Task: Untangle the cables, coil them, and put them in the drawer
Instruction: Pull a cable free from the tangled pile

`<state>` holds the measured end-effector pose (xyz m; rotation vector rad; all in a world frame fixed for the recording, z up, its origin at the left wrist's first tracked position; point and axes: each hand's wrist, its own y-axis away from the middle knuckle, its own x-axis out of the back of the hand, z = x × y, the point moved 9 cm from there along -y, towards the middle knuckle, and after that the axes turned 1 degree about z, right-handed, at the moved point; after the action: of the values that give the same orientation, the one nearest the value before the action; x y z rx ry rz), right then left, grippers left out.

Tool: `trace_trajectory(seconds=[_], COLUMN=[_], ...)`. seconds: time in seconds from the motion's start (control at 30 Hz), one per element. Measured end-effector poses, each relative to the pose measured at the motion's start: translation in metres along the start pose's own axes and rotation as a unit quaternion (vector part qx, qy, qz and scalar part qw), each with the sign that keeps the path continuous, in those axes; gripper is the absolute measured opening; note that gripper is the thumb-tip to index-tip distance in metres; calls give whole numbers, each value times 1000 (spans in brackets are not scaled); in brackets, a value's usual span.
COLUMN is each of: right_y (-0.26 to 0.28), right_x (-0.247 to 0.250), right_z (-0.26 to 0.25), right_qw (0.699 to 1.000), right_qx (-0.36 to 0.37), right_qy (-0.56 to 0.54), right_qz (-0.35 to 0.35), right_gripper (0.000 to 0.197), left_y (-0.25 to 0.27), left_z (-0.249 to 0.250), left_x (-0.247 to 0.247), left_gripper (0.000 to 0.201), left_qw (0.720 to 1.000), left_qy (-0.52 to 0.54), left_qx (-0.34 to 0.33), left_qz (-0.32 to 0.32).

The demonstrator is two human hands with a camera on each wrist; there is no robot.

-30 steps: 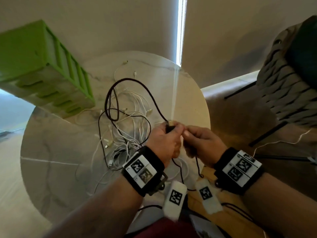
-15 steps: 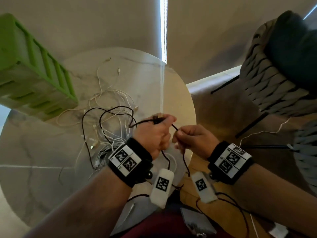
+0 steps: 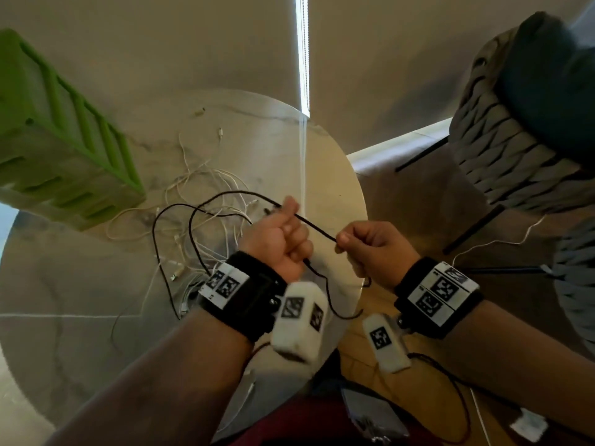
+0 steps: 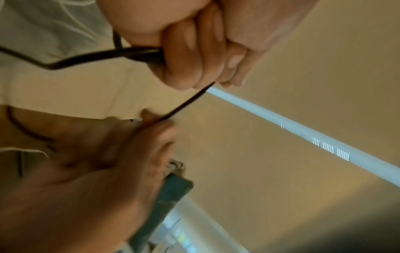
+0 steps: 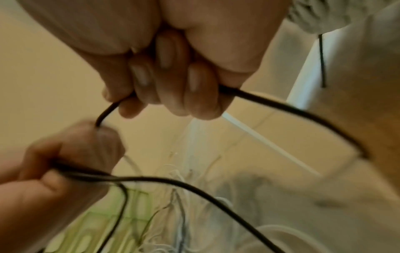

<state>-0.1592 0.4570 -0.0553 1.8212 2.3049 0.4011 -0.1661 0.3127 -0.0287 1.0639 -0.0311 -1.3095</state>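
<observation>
2 hands (image 3: 277, 239) (image 3: 373, 249) hold 1 black cable (image 3: 317, 227) taut between them.

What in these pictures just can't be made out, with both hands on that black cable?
- Black cable: its stretch inside the left hand and right hand is covered by curled fingers in every view.
- White cables: head view too small to count; right wrist view blurred.
- Green drawer unit: cut off by the head view's left edge.

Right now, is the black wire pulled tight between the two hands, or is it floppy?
Tight. The black wire runs straight from the left hand to the right hand, both gripping it.
</observation>
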Motion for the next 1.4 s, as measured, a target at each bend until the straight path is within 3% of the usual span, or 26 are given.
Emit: trace_trajectory(seconds=[0.07, 0.17, 0.27, 0.33, 0.43, 0.57, 0.63, 0.73, 0.8, 0.87, 0.97, 1.0, 1.1, 1.17, 1.2, 1.3, 1.4], right_y=[7, 12, 5, 1, 0, 15, 11, 2, 3, 11, 25, 26, 19, 15, 11, 3, 4], right_x=[8, 1, -18, -26, -14, -9, -16, -25, -20, -15, -11, -12, -23, -28, -23, 13, 34], right_z=[19, 19, -10, -25, -6, 21, 6, -24, -18, 4, 36, 34, 6, -21, -23, 3, 29], right_qw=[998, 993, 995, 997, 998, 978, 993, 997, 999, 995, 962, 966, 990, 994, 998, 994, 967], right_qx=[-35, -59, -20, 25, 6, -36, -11, 33, 28, -13, -71, -75, -49, -16, -15, -68, -145], right_qy=[38, 53, -43, -31, 35, 166, 71, -49, -21, 46, 207, 185, -24, -60, -48, -8, 199], right_qz=[-44, -87, -91, -72, -55, -120, -93, -51, -38, -82, -162, -164, -134, -85, -35, 90, 56], right_gripper=[29, 14, 23, 17, 23, 23, 24, 7, 21, 23, 14, 6, 30, 12, 8, 25, 21], left_y=[-5, -4, 3, 5, 2, -5, -2, 4, 2, -2, -5, -4, 4, 6, 7, 7, 8], left_z=[16, 14, -6, -12, 1, 11, -4, -20, -15, -3, 3, -1, -20, -25, -22, 3, 23], left_x=[10, 9, -4, -12, -8, 6, 2, -7, -6, 3, 12, 13, 7, 4, 4, 7, 8], left_gripper=[28, 29, 24, 22, 25, 28, 25, 22, 23, 25, 25, 24, 19, 19, 20, 32, 43], left_qw=[999, 1000, 997, 995, 998, 999, 998, 995, 998, 1000, 1000, 999, 987, 975, 973, 982, 995], left_qy=[47, 6, -81, -95, -43, -27, -68, -97, -63, -11, -5, -30, -160, -218, -227, -178, -67], left_qx=[-15, -10, -8, -20, -33, -29, -14, -5, -5, -7, -9, -6, 3, -9, -22, -56, -42], left_qz=[21, 20, -8, -27, -18, 8, -4, -25, -17, 6, 20, 16, -17, -29, -27, -29, -57])
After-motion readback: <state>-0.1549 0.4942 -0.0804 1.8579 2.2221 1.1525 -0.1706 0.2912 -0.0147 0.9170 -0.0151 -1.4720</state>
